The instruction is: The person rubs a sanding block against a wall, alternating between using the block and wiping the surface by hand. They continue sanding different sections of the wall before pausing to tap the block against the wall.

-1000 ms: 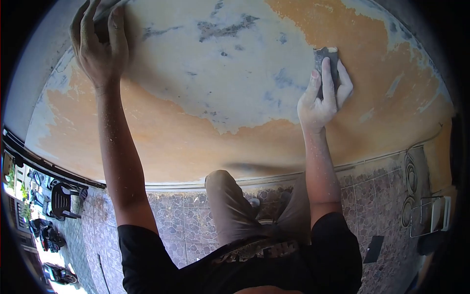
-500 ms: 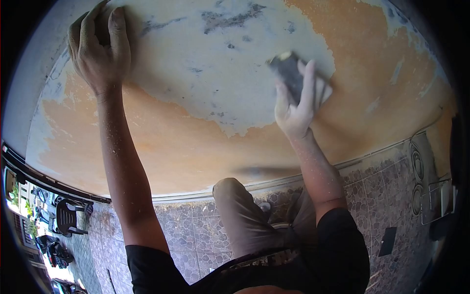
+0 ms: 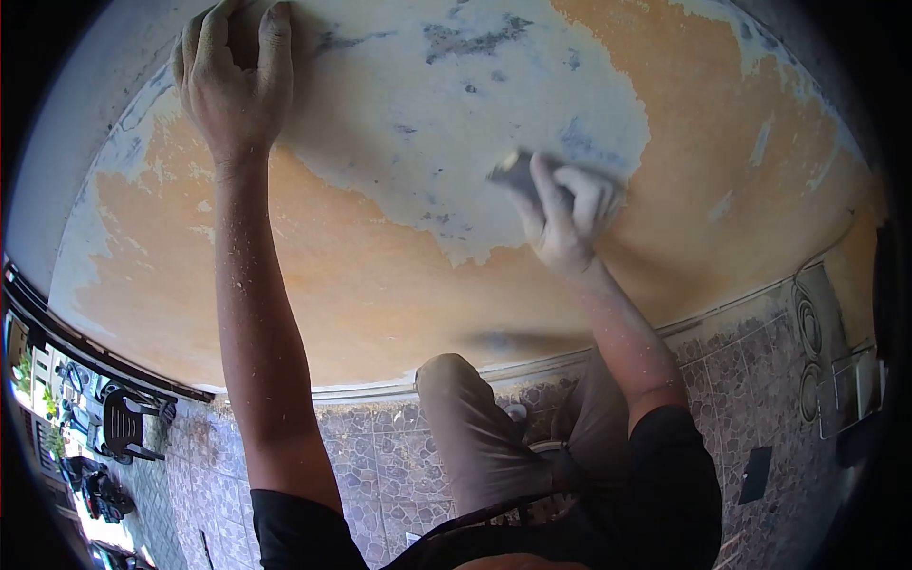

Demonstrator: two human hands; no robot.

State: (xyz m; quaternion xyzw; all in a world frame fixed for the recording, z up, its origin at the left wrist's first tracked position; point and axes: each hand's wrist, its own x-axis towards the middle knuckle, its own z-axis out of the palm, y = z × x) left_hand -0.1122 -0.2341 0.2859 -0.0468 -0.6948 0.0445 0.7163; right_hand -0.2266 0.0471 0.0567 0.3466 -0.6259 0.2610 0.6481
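Observation:
My right hand [image 3: 568, 211], dusty and slightly blurred, grips a dark sanding block [image 3: 518, 174] with a pale yellowish end. The block lies against the wall [image 3: 380, 275], over a whitish bare patch [image 3: 427, 157] with grey scuffs, where the orange paint is gone. Part of the block is hidden under my fingers. My left hand [image 3: 237, 100] rests on the wall at the upper left, its fingers spread and holding nothing; some fingertips are cut off by the frame's top edge.
Orange paint [image 3: 722, 123] with ragged edges surrounds the patch. Below runs a stone-patterned tile floor [image 3: 380, 451], with a dark flat piece [image 3: 755, 475] on it at right. A black plastic chair [image 3: 128, 423] and motorcycles [image 3: 103, 492] stand at lower left.
My right hand has swept the sanding block down and left across the bare patch. The view has shifted slightly; my left hand stays in about the same place on the wall.

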